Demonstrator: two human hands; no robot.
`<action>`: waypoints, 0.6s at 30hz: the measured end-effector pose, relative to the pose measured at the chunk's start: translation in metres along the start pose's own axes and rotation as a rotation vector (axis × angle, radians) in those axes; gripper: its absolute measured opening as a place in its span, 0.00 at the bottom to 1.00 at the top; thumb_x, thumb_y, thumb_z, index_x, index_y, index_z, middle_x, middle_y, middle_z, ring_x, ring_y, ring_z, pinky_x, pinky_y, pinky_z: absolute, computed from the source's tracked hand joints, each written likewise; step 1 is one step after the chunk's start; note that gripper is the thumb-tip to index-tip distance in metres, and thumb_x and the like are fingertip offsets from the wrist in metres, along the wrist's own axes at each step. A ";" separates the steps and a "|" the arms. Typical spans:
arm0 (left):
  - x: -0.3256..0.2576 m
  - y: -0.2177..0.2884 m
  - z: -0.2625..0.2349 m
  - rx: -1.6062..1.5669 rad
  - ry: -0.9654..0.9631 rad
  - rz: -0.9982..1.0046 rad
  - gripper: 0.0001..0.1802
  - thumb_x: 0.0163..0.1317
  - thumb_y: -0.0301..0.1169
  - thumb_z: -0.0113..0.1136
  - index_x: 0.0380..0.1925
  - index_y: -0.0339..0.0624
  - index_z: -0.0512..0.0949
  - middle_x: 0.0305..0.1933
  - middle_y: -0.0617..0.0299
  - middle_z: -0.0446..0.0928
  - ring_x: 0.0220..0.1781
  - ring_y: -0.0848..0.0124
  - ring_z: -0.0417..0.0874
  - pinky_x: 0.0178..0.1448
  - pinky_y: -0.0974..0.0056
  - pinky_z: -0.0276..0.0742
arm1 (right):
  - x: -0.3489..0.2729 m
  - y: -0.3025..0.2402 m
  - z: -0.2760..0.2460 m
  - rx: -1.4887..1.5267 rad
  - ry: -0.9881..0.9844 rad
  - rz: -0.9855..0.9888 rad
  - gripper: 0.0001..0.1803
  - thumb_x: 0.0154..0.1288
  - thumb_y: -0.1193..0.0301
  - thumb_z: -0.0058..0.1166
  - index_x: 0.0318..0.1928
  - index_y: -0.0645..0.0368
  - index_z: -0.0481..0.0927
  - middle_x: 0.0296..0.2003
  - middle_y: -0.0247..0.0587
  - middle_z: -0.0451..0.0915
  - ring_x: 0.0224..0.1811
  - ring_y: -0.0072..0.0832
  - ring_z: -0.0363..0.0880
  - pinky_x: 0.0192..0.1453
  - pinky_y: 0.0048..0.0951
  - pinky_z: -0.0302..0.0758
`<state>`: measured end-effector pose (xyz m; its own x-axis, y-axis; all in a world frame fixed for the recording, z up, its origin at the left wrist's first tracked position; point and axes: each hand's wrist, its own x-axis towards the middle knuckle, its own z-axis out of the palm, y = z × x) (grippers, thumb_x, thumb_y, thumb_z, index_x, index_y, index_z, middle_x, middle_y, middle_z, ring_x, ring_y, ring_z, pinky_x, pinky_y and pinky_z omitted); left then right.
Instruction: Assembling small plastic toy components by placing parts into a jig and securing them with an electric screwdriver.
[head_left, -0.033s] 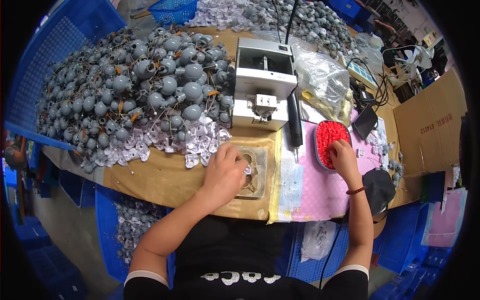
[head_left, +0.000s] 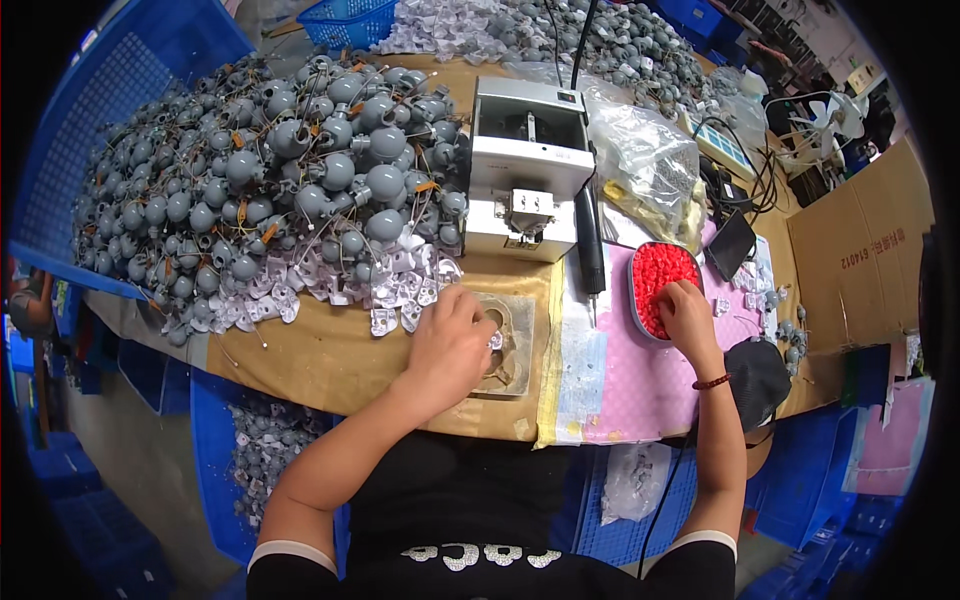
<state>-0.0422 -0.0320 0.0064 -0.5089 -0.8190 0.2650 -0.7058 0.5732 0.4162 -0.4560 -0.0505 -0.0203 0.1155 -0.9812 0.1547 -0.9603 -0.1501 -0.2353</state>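
My left hand (head_left: 452, 345) is closed at the left side of a clear fixture block (head_left: 515, 372) with a brownish recess. A small white plastic part (head_left: 496, 341) shows at its fingertips, mostly covered by the fingers. Over to the right, my right hand (head_left: 688, 318) has its fingertips pinched down among small red pieces (head_left: 662, 268) in a grey-rimmed tray (head_left: 634, 302). Whatever sits between those fingertips is hidden. White plastic parts (head_left: 400, 290) lie in a heap just beyond my left hand.
A large heap of grey ball-shaped housings with wires (head_left: 300, 170) spills from a blue crate (head_left: 70, 265) on the left. Straight ahead stands a white-and-grey machine (head_left: 525, 165), with a black electric screwdriver (head_left: 590, 245) hanging beside it. Clear plastic bags (head_left: 645, 150) and a cardboard box (head_left: 860, 250) are at right.
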 end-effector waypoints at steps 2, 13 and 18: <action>0.004 0.000 0.001 0.093 -0.051 0.022 0.17 0.45 0.23 0.69 0.39 0.40 0.82 0.47 0.56 0.75 0.63 0.51 0.70 0.58 0.50 0.75 | -0.001 0.002 0.001 0.037 -0.009 0.025 0.04 0.58 0.79 0.59 0.34 0.59 0.83 0.34 0.48 0.80 0.40 0.48 0.80 0.45 0.45 0.77; 0.084 -0.024 -0.099 0.519 0.472 0.015 0.14 0.53 0.30 0.71 0.40 0.42 0.81 0.46 0.58 0.76 0.58 0.56 0.71 0.57 0.51 0.71 | -0.001 0.002 0.000 -0.064 0.047 -0.095 0.04 0.55 0.80 0.57 0.31 0.60 0.81 0.30 0.46 0.79 0.39 0.47 0.79 0.46 0.46 0.77; 0.095 -0.077 -0.082 0.698 0.233 -0.029 0.10 0.52 0.33 0.67 0.34 0.42 0.83 0.46 0.59 0.77 0.59 0.58 0.70 0.60 0.51 0.64 | 0.004 -0.002 -0.003 0.062 0.081 -0.060 0.07 0.56 0.81 0.59 0.36 0.60 0.83 0.33 0.47 0.79 0.40 0.46 0.79 0.47 0.44 0.76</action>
<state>0.0044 -0.1563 0.0708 -0.4221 -0.7738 0.4723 -0.9064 0.3698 -0.2042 -0.4544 -0.0541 -0.0160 0.1494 -0.9574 0.2470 -0.9343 -0.2185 -0.2818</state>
